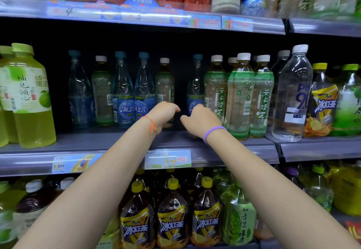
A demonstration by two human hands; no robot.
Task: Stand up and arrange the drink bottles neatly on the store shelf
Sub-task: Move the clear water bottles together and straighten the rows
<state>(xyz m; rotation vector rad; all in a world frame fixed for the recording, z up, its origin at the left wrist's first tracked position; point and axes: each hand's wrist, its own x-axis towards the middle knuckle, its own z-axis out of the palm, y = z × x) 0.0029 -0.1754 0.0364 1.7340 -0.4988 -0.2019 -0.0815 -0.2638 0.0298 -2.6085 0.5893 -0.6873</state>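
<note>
Both arms are stretched into the middle shelf (117, 141), and the hands sit close together at the gap in the row. The left hand (166, 112) is curled loosely in front of the base of a brown tea bottle (165, 84) set back from the front edge; a bit of something shows under its fingers, but I cannot tell whether it grips the bottle or only rests near it. The right hand (199, 120) is half open, thumb pointing left, empty as far as I can see, just beside a blue-capped water bottle (196, 84) standing behind it. The bottles here all stand upright, though the row is uneven, some forward, some deep. Here is the danger, to my eye: those green-label tea bottles (241, 96) crowd the shelf's front lip just right of the right wrist, and a careless sweep of that forearm could knock one off the edge. The blue-label bottles (125, 92) left of the left hand are tall and narrow, so dragging the brown tea bottle forward at its base might tip it into them. Reaching deep also hides the bottle bases behind the hands, so any grab is partly blind.
</note>
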